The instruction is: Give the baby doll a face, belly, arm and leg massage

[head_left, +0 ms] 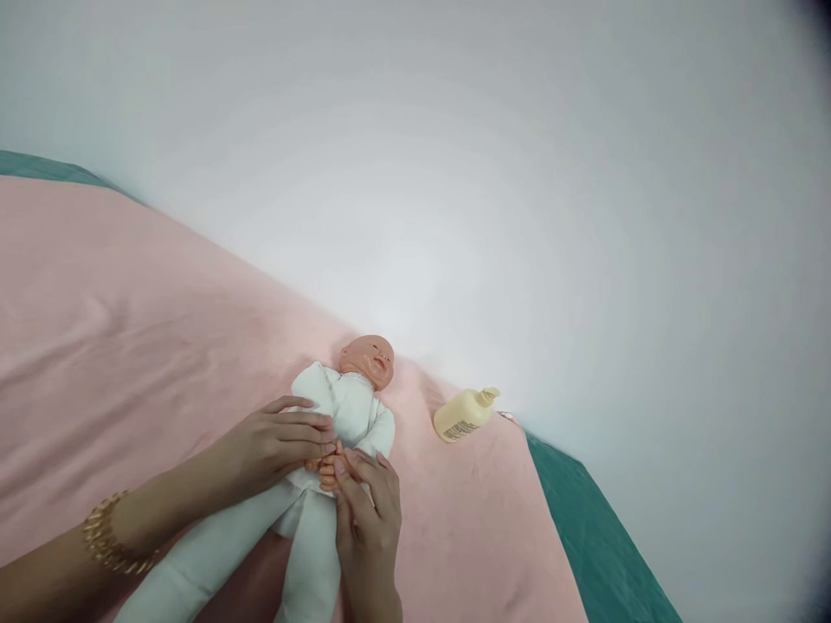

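A baby doll point(351, 411) in white clothing lies on its back on a pink cloth, its bald head away from me. My left hand point(279, 441) is laid over one of the doll's arms, the fingers long and close together across the sleeve; its thumb is hidden. With thumb and fingers my right hand point(370, 502) grips the doll's other arm near the wrist. The doll's small hands point(328, 472) are together over its belly, between my hands. Its white legs point(312, 554) extend toward me, partly covered by my left forearm.
A pale yellow pump bottle point(462, 417) stands to the right of the doll. The pink cloth point(130, 329) covers a green surface point(597, 519) that shows at the edges. A plain white wall point(454, 173) rises directly behind the doll's head. A gold-coloured bracelet point(107, 536) circles my left wrist.
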Demonstrator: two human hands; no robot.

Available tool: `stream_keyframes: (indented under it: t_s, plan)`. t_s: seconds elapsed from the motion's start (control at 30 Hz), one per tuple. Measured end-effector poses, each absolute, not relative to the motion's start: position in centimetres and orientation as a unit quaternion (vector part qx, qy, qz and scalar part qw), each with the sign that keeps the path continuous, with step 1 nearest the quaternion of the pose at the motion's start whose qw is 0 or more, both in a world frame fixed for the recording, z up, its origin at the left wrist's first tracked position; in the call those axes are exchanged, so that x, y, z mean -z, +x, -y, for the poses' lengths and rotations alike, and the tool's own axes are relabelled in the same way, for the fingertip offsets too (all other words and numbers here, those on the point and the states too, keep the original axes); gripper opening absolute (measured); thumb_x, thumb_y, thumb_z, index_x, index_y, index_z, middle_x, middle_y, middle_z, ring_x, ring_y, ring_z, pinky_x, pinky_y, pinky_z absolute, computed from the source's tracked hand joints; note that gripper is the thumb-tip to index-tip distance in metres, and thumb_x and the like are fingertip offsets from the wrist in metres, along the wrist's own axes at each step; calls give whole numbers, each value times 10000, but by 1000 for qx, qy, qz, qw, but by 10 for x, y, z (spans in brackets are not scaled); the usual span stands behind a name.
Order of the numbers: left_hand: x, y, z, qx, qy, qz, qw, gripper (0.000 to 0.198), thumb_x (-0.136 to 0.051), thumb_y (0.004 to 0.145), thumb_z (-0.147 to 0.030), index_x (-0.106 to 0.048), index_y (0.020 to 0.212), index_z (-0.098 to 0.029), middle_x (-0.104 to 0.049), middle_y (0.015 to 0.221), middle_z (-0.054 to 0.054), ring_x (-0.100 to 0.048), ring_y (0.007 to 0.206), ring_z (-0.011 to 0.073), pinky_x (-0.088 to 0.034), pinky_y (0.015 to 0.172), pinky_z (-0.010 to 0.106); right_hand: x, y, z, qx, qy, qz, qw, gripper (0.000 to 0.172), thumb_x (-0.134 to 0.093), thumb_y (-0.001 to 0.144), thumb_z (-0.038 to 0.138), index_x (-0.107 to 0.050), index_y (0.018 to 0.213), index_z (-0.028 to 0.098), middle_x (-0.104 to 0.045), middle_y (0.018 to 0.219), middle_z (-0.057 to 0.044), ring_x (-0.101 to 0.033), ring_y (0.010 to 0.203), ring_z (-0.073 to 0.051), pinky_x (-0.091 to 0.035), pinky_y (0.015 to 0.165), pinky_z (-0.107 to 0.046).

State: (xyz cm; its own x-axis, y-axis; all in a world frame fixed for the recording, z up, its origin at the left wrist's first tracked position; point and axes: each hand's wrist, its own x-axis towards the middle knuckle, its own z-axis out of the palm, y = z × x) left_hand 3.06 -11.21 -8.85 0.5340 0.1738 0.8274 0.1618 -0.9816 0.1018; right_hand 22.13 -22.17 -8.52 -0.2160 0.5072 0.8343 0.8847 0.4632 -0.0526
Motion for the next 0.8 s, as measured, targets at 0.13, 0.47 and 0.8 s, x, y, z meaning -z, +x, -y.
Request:
stream_keyframes:
  t_s: [0.13,0.47,0.8]
  plan:
    - [88,30,112,-493,864,-102,14,262,-523,995,-110,-658,1173,-247,-757,1078,-49,-669,1100,101,-343,1148,253,91,227,224,221,-475,740,422,290,-545,964,119,-658,1210,219,-727,1135,-62,-678,1083,-161,-509,1022,-359]
    - [73,-3,102,-587,718,-360,103,302,-638,930,-526,-711,1117,-300,-745,1114,-19,-701,1027,215,-569,897,337,90,267,241,81,-746,372,547,536,-558,929,545,-576,1346,209,-681,1282,-127,-672,1143,-281,-554,856,-365]
    - [60,-68,68,-354,686,-633,49,393,-469,995,-495,-718,1062,-200,-709,1211,50,-659,1097,315,-532,870,447,100,315,245,89,-786,307,530,567,-583,826,666,-678,1197,248,-756,961,-139,-723,855,-324,-520,638,-407]
